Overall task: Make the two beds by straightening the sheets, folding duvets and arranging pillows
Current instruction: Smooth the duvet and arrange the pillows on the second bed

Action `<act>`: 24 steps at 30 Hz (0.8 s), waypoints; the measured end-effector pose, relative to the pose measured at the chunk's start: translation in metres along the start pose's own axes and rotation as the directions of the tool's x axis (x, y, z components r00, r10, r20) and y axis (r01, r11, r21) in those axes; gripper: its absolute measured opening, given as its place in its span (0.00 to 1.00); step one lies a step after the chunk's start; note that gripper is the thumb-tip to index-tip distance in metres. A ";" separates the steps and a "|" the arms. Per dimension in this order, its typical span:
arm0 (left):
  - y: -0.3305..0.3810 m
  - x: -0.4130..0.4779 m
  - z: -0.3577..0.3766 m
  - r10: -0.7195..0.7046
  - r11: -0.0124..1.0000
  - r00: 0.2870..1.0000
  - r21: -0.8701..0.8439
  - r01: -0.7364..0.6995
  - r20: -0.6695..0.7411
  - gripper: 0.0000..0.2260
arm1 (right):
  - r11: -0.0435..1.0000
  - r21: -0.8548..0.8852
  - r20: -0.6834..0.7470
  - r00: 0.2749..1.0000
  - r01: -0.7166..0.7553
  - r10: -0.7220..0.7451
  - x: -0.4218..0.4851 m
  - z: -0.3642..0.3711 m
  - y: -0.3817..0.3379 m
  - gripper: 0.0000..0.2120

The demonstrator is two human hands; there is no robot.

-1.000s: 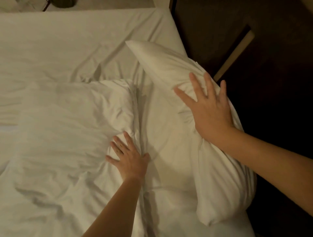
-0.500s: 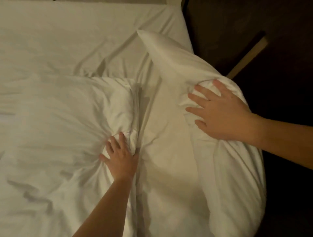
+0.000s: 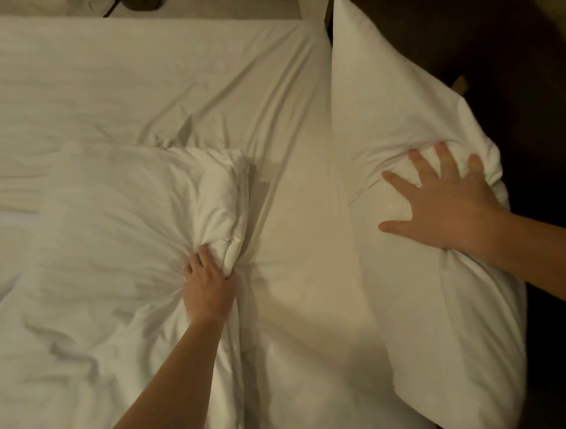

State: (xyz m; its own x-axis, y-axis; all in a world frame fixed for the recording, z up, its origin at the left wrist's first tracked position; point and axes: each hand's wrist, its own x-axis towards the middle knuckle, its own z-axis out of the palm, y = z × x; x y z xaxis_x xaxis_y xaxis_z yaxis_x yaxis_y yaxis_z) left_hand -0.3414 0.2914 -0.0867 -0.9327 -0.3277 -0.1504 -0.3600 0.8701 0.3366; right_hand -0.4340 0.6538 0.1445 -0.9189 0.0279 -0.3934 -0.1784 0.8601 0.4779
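A white duvet [image 3: 116, 220] lies bunched over the left half of the bed. My left hand [image 3: 208, 284] has its fingers closed on a fold at the duvet's right edge, and creases fan out from the grip. A long white pillow [image 3: 395, 101] lies tilted along the bed's right edge. My right hand [image 3: 444, 205] grips the pillow near its middle, fingers spread and dug into the fabric. The white bottom sheet [image 3: 214, 79] is bare and wrinkled across the far part of the bed.
Dark floor [image 3: 526, 92] runs along the right of the bed. A pale wooden piece [image 3: 460, 84] shows just beyond the pillow's edge. At the top left, dark objects [image 3: 141, 3] rest on a surface behind the bed.
My left hand went from lying flat on the duvet to closing on a fold of it. My right hand shifted on the pillow, and the pillow's far end swung up and away.
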 end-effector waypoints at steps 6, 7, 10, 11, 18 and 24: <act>0.018 0.002 -0.010 -0.080 0.990 0.994 0.125 0.070 0.077 0.39 | 0.999 0.031 -0.017 1.000 0.009 -0.008 -0.001 0.007 0.004 0.41; 0.024 0.005 -0.011 -0.088 0.985 0.991 0.157 0.072 0.099 0.38 | 0.999 0.030 -0.015 1.000 0.015 -0.014 -0.002 0.008 0.006 0.41; 0.024 0.016 -0.015 -0.070 0.985 0.989 0.164 0.049 0.129 0.30 | 0.999 0.021 -0.022 0.999 0.036 -0.035 -0.006 0.011 0.013 0.39; 0.021 0.020 -0.018 -0.068 0.989 0.988 0.141 0.048 0.137 0.27 | 0.999 0.019 -0.031 0.999 0.042 -0.042 -0.007 0.013 0.016 0.39; 0.016 0.021 -0.030 -0.111 0.993 0.991 0.038 0.109 0.070 0.14 | 0.994 0.017 -0.069 0.992 0.107 -0.106 -0.010 0.019 0.030 0.38; 0.003 0.015 -0.057 -0.151 0.975 0.987 -0.157 0.157 0.048 0.13 | 0.993 0.046 -0.071 0.992 0.109 -0.106 -0.005 0.019 0.026 0.39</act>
State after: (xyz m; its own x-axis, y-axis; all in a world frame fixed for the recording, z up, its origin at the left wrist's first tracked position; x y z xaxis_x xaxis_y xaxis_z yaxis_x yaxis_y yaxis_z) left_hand -0.3581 0.2680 -0.0350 -0.8655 -0.4375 -0.2438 -0.5005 0.7395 0.4502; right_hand -0.4271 0.6851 0.1442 -0.9176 -0.0999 -0.3847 -0.2616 0.8805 0.3952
